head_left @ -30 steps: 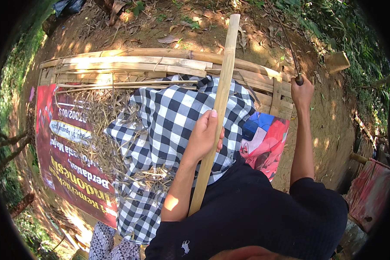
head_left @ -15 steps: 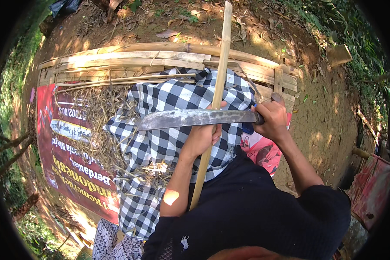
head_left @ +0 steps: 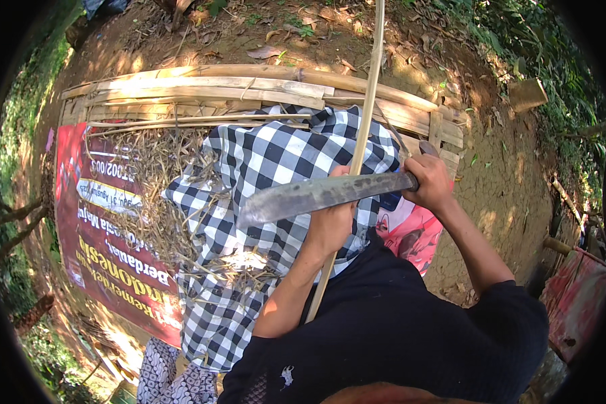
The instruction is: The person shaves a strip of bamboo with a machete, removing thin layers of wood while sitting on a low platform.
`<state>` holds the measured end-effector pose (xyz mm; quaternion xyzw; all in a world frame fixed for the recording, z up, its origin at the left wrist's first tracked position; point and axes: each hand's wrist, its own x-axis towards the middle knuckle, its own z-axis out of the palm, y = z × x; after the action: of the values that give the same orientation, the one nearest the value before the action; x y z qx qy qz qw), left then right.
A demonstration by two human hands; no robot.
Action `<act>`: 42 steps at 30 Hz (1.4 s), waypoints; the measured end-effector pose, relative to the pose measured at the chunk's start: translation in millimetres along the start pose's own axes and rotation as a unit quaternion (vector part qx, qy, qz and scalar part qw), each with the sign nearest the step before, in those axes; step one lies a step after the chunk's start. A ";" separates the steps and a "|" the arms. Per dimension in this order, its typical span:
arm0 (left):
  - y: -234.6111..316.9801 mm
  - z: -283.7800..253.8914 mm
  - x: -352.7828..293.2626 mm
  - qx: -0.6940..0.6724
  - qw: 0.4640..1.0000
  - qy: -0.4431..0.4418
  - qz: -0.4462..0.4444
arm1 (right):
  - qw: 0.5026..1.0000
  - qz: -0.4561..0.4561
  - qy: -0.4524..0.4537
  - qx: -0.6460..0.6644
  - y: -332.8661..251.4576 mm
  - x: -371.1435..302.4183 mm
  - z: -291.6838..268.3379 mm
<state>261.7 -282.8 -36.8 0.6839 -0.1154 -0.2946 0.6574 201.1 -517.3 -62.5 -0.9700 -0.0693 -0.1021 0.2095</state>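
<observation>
My right hand (head_left: 427, 180) is closed round the handle of a large machete (head_left: 316, 195), whose broad grey blade reaches out to the left. Below and partly behind the blade, my left hand (head_left: 331, 225) grips a long bamboo strip (head_left: 367, 111). The strip runs from beside my waist up past the top of the picture, and the blade crosses it just above my left hand. Whether the edge touches the strip I cannot tell. A black-and-white checked cloth (head_left: 283, 158) lies under both, over my lap and the platform.
Split bamboo slats (head_left: 209, 91) form the platform's far edge. A red printed banner (head_left: 101, 249) lies at the left, with bamboo shavings (head_left: 155, 182) heaped on it. Bare soil (head_left: 498, 175) stretches along the right, with a cut wood block (head_left: 527, 95) farther off.
The machete's tip has swung nearer to me and the blade now slants. The bamboo strip has shifted right and turned, showing a narrower side. Both hands have moved slightly right.
</observation>
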 end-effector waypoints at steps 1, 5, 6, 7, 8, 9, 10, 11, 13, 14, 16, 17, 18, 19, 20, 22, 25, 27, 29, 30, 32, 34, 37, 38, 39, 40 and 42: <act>1.7 1.9 -0.5 0.002 1.000 0.009 -0.001 | 1.000 -0.015 0.009 0.010 9.4 3.1 4.3; -4.4 1.9 2.0 -0.024 0.997 0.030 -0.063 | 0.962 0.215 0.137 -0.094 119.0 24.0 24.5; -6.9 4.0 -3.6 -0.024 0.996 0.032 -0.082 | 0.933 0.297 0.159 -0.129 149.1 26.4 9.0; -11.1 10.1 -10.4 -0.035 0.996 0.023 -0.081 | 0.894 0.373 0.188 -0.162 168.8 36.5 -7.9; -11.4 11.6 -7.8 -0.046 0.996 0.025 -0.073 | 0.893 0.370 0.228 -0.113 167.4 56.4 -20.8; -11.0 8.1 -3.1 -0.061 0.994 0.023 -0.082 | 0.890 0.375 0.252 -0.067 156.5 51.6 -31.3; -10.9 0.4 -2.8 -0.093 0.990 0.032 -0.104 | 0.885 0.386 0.259 -0.018 142.0 38.6 -32.4; -8.4 -8.2 4.1 -0.126 0.983 0.031 -0.127 | 0.895 0.378 0.234 0.018 122.3 31.2 -31.9; -10.4 -25.3 10.0 -0.157 0.978 0.009 -0.135 | 0.921 0.322 0.212 0.056 68.5 37.0 -29.8; -14.5 -30.9 11.2 -0.161 0.982 0.006 -0.097 | 0.936 0.277 0.210 0.059 42.7 38.7 -28.4; 0.5 -32.9 8.4 -0.208 0.974 0.010 -0.085 | 0.961 0.242 0.113 0.077 12.9 31.2 -21.6; 7.0 -34.4 7.4 -0.202 0.974 -0.007 -0.099 | 0.974 0.195 0.092 0.070 10.8 22.8 -16.4; 12.2 -37.1 5.7 -0.196 0.974 -0.023 -0.112 | 0.985 0.146 0.070 0.064 8.5 14.5 -9.2; 14.2 -39.4 3.7 -0.190 0.973 -0.039 -0.125 | 0.992 0.113 0.047 0.042 2.2 5.9 -4.8; 9.2 -41.5 1.9 -0.160 0.980 -0.038 -0.112 | 0.995 0.082 0.050 0.034 -5.2 2.5 -1.4; -6.3 -46.4 -3.3 -0.100 0.991 -0.036 -0.085 | 0.998 0.020 0.055 0.017 -20.0 0.0 4.7; 4.3 -45.0 -8.8 -0.172 0.981 -0.050 -0.073 | 0.999 0.029 0.028 0.011 -27.1 -0.6 7.7; -1.6 -48.8 -12.5 -0.200 0.975 -0.081 -0.055 | 0.999 0.039 0.025 0.009 -30.2 2.9 5.4; -0.9 -45.5 -19.7 -0.189 0.978 -0.072 -0.053 | 0.999 0.051 0.014 0.001 -30.5 8.1 -0.8; 1.5 -43.1 -21.2 -0.183 0.979 -0.069 -0.053 | 0.999 0.045 0.010 -0.004 -31.1 11.2 -3.0; 6.9 -40.9 -21.5 -0.171 0.980 -0.052 -0.089 | 0.999 0.035 0.002 -0.017 -31.7 15.5 -6.6; 7.2 -41.7 -22.2 -0.139 0.983 -0.054 -0.110 | 0.999 0.030 -0.015 -0.019 -30.7 14.3 -5.4; 11.1 -31.6 -23.0 0.001 0.998 -0.033 -0.047 | 1.000 0.021 -0.008 0.002 -22.1 10.3 3.8; 11.9 -27.8 -23.4 0.041 0.999 -0.023 -0.024 | 1.000 0.017 0.000 0.015 -16.4 9.2 10.7; 13.8 -23.8 -24.0 0.070 0.997 -0.012 0.005 | 1.000 0.005 0.001 0.005 -9.2 10.7 14.7; 14.3 -20.1 -24.0 0.099 0.995 0.000 0.034 | 1.000 -0.007 0.002 -0.004 1.6 13.3 18.1; 3.1 -16.6 -19.2 0.146 0.987 0.034 0.058 | 0.998 -0.022 0.025 -0.044 36.7 21.6 28.7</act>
<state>256.3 -258.8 -29.6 0.7743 -0.1746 -0.2122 0.5700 233.5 -536.4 -97.5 -0.9737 -0.0805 -0.1342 0.1655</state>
